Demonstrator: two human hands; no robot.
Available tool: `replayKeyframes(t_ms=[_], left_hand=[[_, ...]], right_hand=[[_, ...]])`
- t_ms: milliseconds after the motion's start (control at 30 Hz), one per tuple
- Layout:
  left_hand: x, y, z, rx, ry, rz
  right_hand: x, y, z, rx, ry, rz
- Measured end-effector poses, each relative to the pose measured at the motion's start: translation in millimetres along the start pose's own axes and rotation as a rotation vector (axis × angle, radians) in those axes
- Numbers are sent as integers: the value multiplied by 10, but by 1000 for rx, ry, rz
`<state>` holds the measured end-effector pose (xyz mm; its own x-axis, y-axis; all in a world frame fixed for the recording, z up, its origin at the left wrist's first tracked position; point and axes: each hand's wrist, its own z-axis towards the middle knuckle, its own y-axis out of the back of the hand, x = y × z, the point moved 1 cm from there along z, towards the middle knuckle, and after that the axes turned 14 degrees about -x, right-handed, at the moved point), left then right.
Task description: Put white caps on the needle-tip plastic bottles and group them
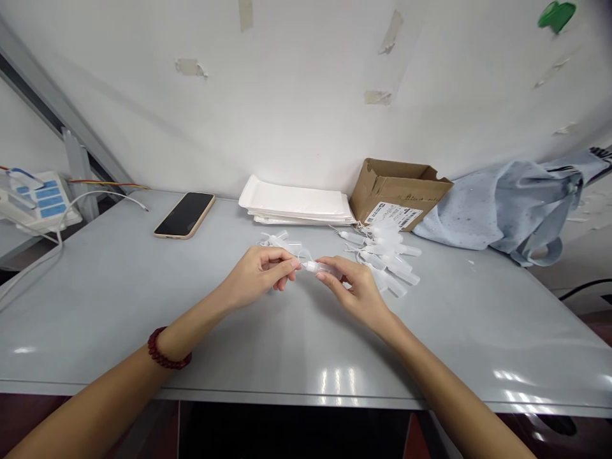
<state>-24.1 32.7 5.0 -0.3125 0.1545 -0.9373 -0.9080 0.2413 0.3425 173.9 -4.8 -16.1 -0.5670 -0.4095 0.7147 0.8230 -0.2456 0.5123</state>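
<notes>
My left hand [261, 274] and my right hand [351, 287] meet over the middle of the grey table [119, 306]. Both pinch one small clear plastic tube [313, 266] between their fingertips, the left at its left end, the right along its body. A red bead bracelet [162, 350] sits on my left wrist. A pile of several more clear tubes [389, 258] lies just right of my right hand. A few more tubes [277, 241] lie behind my left hand.
A dark phone [185, 215] lies face up at the back left. A stack of white bags [296, 204] and an open cardboard box [399, 194] stand against the wall. A blue cloth bag [516, 204] lies at the right. A device with cables [36, 204] sits at the far left.
</notes>
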Motion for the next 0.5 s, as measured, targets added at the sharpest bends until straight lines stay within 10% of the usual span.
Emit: replayKeyframes(t_ms=[500], left_hand=[[47,-49,-19,12,3,-50]], right_hand=[[33,-96,-71,-55,93,10]])
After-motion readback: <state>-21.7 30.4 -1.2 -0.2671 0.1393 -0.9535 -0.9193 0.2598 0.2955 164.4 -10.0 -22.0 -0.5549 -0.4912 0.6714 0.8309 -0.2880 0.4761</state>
